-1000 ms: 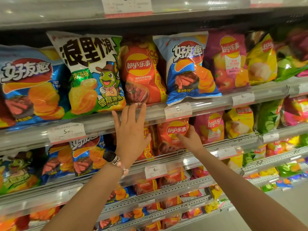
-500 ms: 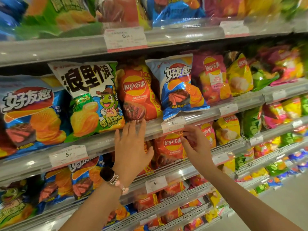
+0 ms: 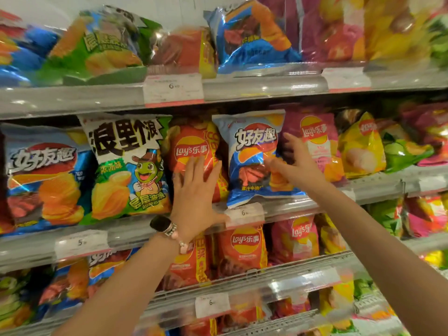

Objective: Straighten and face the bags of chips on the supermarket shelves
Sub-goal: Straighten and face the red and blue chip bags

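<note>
A red Lay's bag (image 3: 194, 146) stands on the middle shelf (image 3: 135, 229), turned a little sideways. My left hand (image 3: 195, 197) lies flat and open against its lower front, fingers spread. To its right leans a blue steak-flavour bag (image 3: 252, 156), tilted to the right. My right hand (image 3: 294, 163) reaches to that bag's right edge, fingers apart, between it and a pink Lay's bag (image 3: 315, 139); whether the fingers pinch the blue bag I cannot tell. A white-and-green frog bag (image 3: 126, 166) and a large blue bag (image 3: 41, 178) stand to the left.
A yellow bag (image 3: 361, 146) and green bags (image 3: 404, 151) fill the shelf's right. The upper shelf (image 3: 266, 86) holds more bags overhead. Lower shelves (image 3: 242, 282) carry red and pink Lay's bags (image 3: 242, 248). Price tags (image 3: 173, 89) line the shelf rails.
Both hands rose from the lower shelf rail to the middle shelf. The left now presses the red Lay's bag; the right reached the blue bag's right edge. The view tilted upward.
</note>
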A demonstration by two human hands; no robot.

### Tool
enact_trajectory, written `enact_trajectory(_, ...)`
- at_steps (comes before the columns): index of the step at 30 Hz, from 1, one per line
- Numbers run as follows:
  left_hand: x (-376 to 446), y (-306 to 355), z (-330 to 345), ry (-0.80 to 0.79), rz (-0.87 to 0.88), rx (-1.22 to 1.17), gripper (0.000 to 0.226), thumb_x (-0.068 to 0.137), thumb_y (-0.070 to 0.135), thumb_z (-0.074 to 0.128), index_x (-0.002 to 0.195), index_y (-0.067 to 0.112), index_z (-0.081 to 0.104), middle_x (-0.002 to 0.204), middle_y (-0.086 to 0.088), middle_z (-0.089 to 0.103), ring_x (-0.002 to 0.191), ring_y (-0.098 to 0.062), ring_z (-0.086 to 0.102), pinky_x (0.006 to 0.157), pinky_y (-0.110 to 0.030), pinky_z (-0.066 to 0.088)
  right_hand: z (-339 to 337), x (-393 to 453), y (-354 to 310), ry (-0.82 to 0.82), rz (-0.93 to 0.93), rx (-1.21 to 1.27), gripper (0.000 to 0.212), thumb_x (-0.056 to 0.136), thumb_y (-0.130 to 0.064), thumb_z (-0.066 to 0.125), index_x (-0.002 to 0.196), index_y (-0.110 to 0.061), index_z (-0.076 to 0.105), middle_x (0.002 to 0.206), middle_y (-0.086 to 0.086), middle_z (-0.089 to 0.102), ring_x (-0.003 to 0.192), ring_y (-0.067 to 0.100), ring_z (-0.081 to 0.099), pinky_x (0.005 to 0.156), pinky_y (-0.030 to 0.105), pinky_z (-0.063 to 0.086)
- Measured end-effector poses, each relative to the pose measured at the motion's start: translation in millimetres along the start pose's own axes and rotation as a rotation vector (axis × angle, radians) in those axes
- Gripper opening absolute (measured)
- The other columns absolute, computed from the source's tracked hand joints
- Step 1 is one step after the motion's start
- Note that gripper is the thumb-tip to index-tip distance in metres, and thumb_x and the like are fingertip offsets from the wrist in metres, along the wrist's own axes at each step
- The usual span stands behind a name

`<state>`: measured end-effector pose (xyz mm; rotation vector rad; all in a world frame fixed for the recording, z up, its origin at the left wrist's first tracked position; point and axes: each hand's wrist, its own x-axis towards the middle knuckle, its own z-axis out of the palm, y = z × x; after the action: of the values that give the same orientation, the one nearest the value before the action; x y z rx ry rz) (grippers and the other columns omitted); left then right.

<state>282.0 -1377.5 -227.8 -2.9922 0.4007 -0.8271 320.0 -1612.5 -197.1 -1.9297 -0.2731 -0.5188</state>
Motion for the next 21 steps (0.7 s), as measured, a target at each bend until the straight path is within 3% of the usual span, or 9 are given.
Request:
enact_trajectory(4,6,4,7,0.013,-0.038,0.040,0.123,0.061,0.070,0.071,0.153,0.028,0.001,0.160,-0.007,-0.013,0.146,-0.028,-0.012,0.114,-0.057,-0.002,-7,26,13,-0.174,0.118,0.010,0.095,0.073,-0.042,0.077,0.148,-0.019,0.024,0.141,0.003,0.042,0.122,0.017,0.045,0.102,0.040,0.044)
enact_trajectory(7,9,5,9,0.004,-0.048,0.088,0.125,0.060,0.073,0.069,0.153,0.029,-0.002,0.159,-0.006,-0.017,0.146,-0.028,-0.016,0.114,-0.057,-0.005,-3,36,19,-0.266,0.196,0.071,0.098,0.070,-0.046,0.077,0.149,-0.021,0.025,0.128,-0.006,0.048,0.103,0.005,0.054,0.082,0.025,0.050)
enact_trajectory(10,9,6,9,0.003,-0.055,0.111,0.126,0.059,0.075,0.068,0.153,0.029,-0.001,0.160,-0.007,-0.017,0.146,-0.028,-0.016,0.114,-0.055,-0.008,2,40,23,-0.278,0.242,0.188,0.099,0.066,-0.043,0.080,0.147,-0.021,0.028,0.125,-0.006,0.052,0.098,0.009,0.059,0.076,0.024,0.051)
enact_trajectory(13,7,6,9,0.012,-0.065,0.109,0.125,0.058,0.076,0.068,0.153,0.028,0.001,0.160,-0.005,-0.016,0.146,-0.025,-0.016,0.113,-0.052,-0.011,5,40,22,-0.257,0.219,0.269,0.088,0.070,-0.033,0.081,0.143,-0.021,0.035,0.098,-0.019,0.054,0.080,-0.001,0.058,0.053,0.011,0.048)
enact_trajectory(17,5,3,7,-0.003,-0.051,0.127,0.123,0.059,0.080,0.063,0.153,0.029,0.000,0.160,-0.004,-0.015,0.147,-0.024,-0.015,0.115,-0.052,-0.010,4,34,20,-0.182,0.196,0.392,0.075,0.068,-0.023,0.082,0.133,-0.023,0.044,0.098,-0.012,0.060,0.085,0.008,0.064,0.063,0.023,0.051)
enact_trajectory(19,-1,3,2,0.050,-0.020,0.139,0.116,0.062,0.082,0.057,0.153,0.026,0.011,0.161,-0.007,0.001,0.148,-0.026,-0.001,0.116,-0.053,-0.005,2,31,17,-0.148,0.160,0.428,0.069,0.063,-0.024,0.082,0.122,-0.028,0.046,0.096,-0.014,0.060,0.084,0.007,0.064,0.063,0.024,0.050)
enact_trajectory(21,-12,1,-6,0.251,-0.044,0.073,0.102,0.065,0.080,0.055,0.144,0.018,0.038,0.151,-0.015,0.033,0.141,-0.033,0.029,0.115,-0.057,0.009,0,27,13,-0.135,0.129,0.470,0.071,0.054,-0.032,0.080,0.116,-0.029,0.045,0.096,-0.016,0.060,0.083,0.005,0.064,0.062,0.022,0.049)
